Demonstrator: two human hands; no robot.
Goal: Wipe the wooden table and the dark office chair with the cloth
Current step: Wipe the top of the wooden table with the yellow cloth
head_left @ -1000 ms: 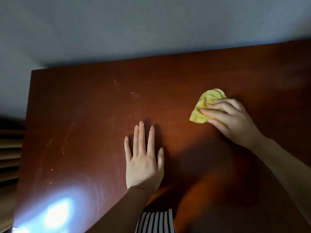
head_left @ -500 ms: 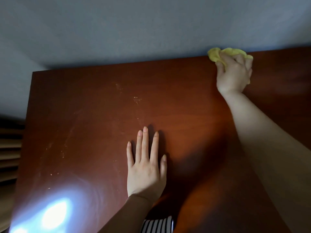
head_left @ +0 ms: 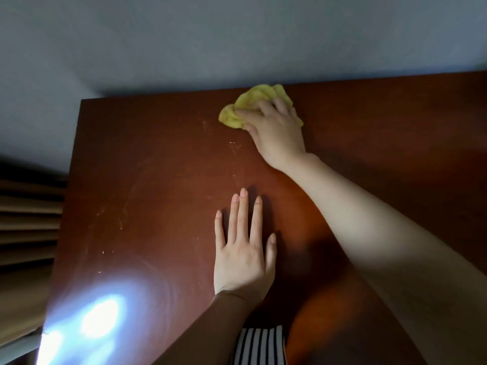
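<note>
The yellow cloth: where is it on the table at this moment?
In the head view, the yellow cloth lies bunched under the right hand near the far edge of the wooden table, beyond the flat left hand.

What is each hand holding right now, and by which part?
The right hand grips the bunched yellow cloth from above, fingers curled into its middle folds. The left hand holds nothing; it lies flat on the wooden table.

Crumpled yellow cloth [head_left: 251, 100] near the far edge of the reddish-brown, faintly scuffed wooden table [head_left: 158, 193]
</note>
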